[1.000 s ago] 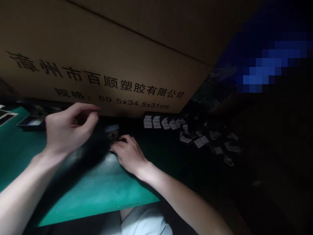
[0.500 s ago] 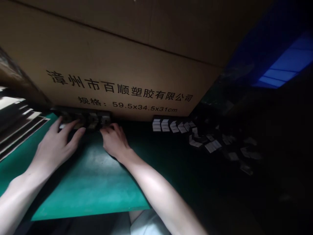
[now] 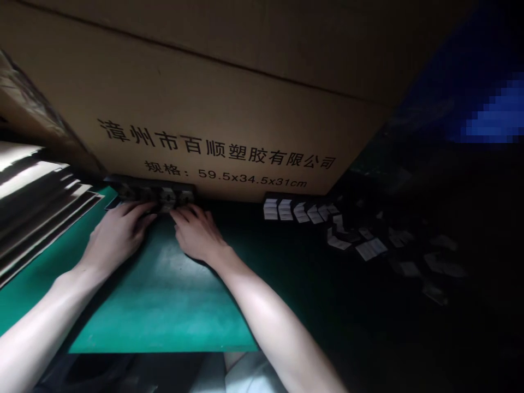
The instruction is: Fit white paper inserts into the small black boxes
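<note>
A short row of small dark pieces with greyish faces [image 3: 167, 195] stands against the foot of a cardboard box [image 3: 229, 109]. My left hand [image 3: 118, 229] reaches to the row's front left, its fingers bent and close together; the fingertips are partly hidden, and what they hold is unclear. At the row's right end my right hand [image 3: 198, 232] is closed, fingertips on the front of the last dark piece. Both hands rest low over a green table mat [image 3: 164, 316].
Another row of dark pieces with white faces [image 3: 284, 209] stands farther right by the box. Similar loose pieces [image 3: 370, 248] lie scattered beyond it in shadow. Stacked flat sheets [image 3: 41, 202] with pale edges lie at the left. The table's front edge is near my lap.
My left hand came down from above the table to the row, then drew its fingers together and shifted right. My right hand stays at the row's right end. The view swung left.
</note>
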The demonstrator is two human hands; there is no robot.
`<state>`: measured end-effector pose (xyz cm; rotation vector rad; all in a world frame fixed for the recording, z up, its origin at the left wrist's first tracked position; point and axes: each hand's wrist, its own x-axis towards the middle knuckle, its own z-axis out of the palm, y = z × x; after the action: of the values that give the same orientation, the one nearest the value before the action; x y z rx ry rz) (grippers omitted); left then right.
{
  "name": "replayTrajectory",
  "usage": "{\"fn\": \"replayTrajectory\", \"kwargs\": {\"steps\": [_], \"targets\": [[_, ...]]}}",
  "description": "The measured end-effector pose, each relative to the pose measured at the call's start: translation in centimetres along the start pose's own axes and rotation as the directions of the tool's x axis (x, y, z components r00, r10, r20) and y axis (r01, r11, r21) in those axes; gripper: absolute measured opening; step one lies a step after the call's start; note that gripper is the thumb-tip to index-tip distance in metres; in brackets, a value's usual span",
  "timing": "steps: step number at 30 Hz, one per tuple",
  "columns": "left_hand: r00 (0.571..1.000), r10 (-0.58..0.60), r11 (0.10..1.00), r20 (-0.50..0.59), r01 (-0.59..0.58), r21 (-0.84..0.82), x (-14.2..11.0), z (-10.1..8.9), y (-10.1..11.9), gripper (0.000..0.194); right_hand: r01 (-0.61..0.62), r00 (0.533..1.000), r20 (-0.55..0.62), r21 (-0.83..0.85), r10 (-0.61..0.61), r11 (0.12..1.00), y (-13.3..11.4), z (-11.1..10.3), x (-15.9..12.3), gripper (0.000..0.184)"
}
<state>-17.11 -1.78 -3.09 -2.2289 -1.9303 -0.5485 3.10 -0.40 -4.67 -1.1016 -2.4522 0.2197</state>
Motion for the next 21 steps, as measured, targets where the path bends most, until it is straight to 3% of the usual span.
{"fn": "replayTrajectory", "kwargs": {"steps": [6,13,21], "targets": [[0.994,-0.104,0.994,-0.044,0.105,0.034,-0.61,-0.36,0.23,0.059,-0.006,0.996,-0.087,0.033,0.009,0.999,0.23,0.44,0.03,0.043],[0.981,-0.185,0.981,-0.064,0.188,0.051,-0.78,-0.47,0.14,0.050,-0.130,0.977,-0.164,0.031,0.133,0.991,0.56,0.51,0.33,0.035],[0.975,-0.210,0.973,-0.070,0.215,0.087,-0.44,-0.59,0.62,0.056,-0.193,0.970,-0.146,0.019,0.194,0.981,0.64,0.30,0.56,0.032]]}}
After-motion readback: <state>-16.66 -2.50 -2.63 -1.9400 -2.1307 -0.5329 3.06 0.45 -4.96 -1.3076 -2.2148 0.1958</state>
